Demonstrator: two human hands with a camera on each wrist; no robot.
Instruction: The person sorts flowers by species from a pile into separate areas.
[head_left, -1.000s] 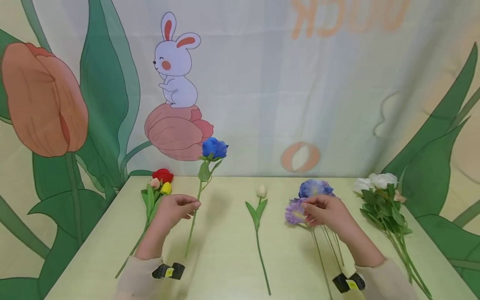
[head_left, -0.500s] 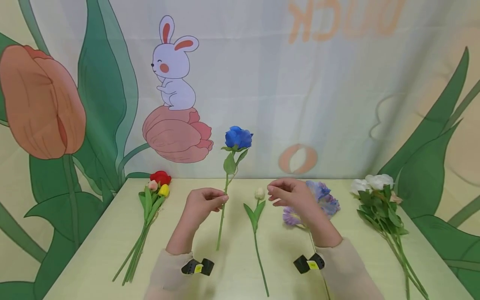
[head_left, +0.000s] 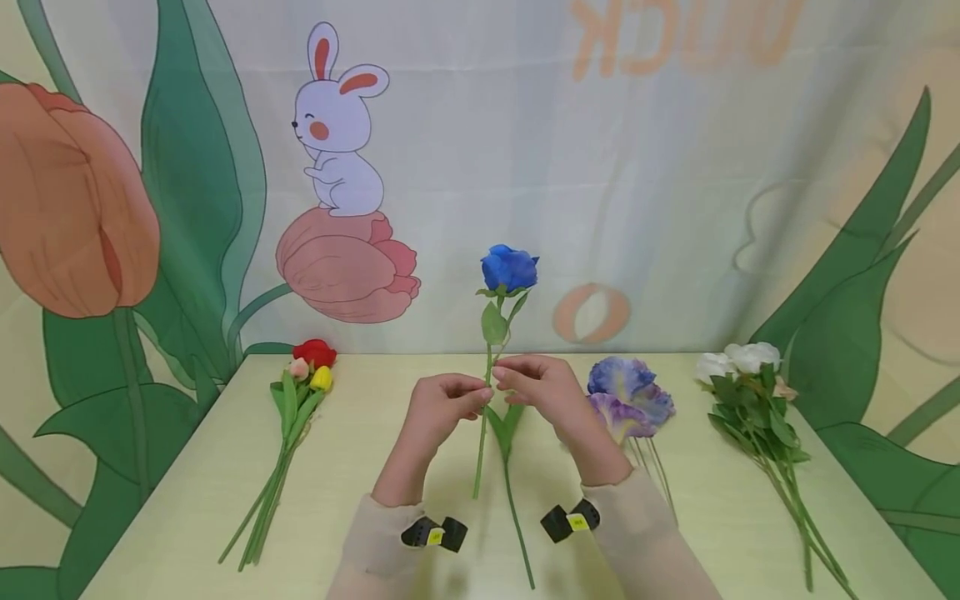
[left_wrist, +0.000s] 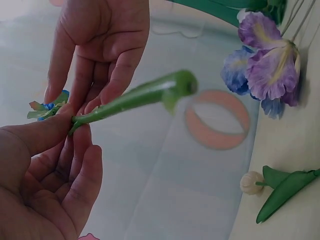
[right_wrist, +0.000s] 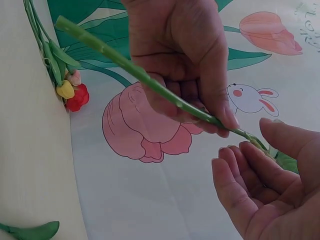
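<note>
While the whole rear of the scene is covered by a pale printed backdrop (head_left: pixel 480 167), a broad light-yellow table (head_left: pixel 367 433) is set in front of it. Across the creased fabric, a large orange tulip print (head_left: pixel 75 200) is displayed at left, a white rabbit (head_left: pixel 345 179) is shown seated on a pink flower print (head_left: pixel 341 267), and orange lettering (head_left: pixel 671 37) is cut off at the top of the view. Along the table's right side, a bunch of white flowers (head_left: pixel 750 358) is laid, its stems pointed toward the near edge; at left, a bunch of red, pink and yellow flowers (head_left: pixel 315 353) is laid likewise. Between them, a blue rose (head_left: pixel 510 268) is held nearly upright above the tabletop, its bloom seen against the backdrop. Below it, a cream tulip (head_left: pixel 504 437) is laid flat, with blue and purple flowers (head_left: pixel 626 392) grouped to its right. By the left hand (head_left: pixel 446 402), the rose's stem (head_left: pixel 481 454) is pinched between thumb and fingers. Just above, the right hand (head_left: pixel 543 387) is held with thumb and fingertips parted around the stem; whether it is touched cannot be told. Small black devices (head_left: pixel 453 534) are worn at the beige sleeves (head_left: pixel 652 533).
</note>
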